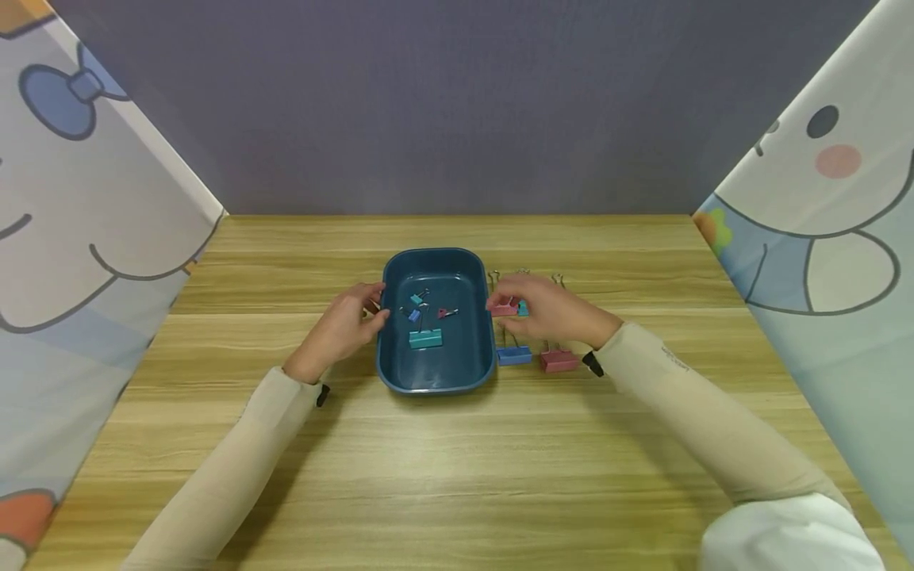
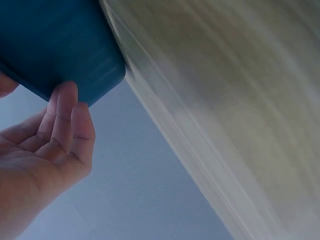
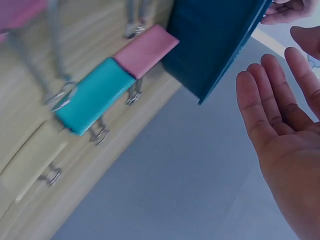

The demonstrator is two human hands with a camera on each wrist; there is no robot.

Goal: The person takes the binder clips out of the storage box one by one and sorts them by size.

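A dark blue tray [image 1: 437, 379] holds a large teal binder clip [image 1: 426, 339] and small teal [image 1: 417, 299], blue [image 1: 414, 316] and pink [image 1: 443, 313] clips. At its left wall is my left hand [image 1: 343, 327], its relaxed fingertips touching the outside, as the left wrist view shows. Over the clips right of the tray hovers my right hand [image 1: 546, 308], holding nothing. In the right wrist view its fingers are extended, apart from a pink clip [image 3: 146, 51] and a teal clip [image 3: 95, 95] lying side by side. In the head view this hand partly covers them.
Nearer the front edge lie a blue binder clip [image 1: 514, 355] and a dark pink one [image 1: 559, 362]. A cream clip [image 3: 35, 165] shows beside the teal one in the right wrist view. The wooden table [image 1: 428, 476] meets a grey panel [image 1: 457, 111] at the back.
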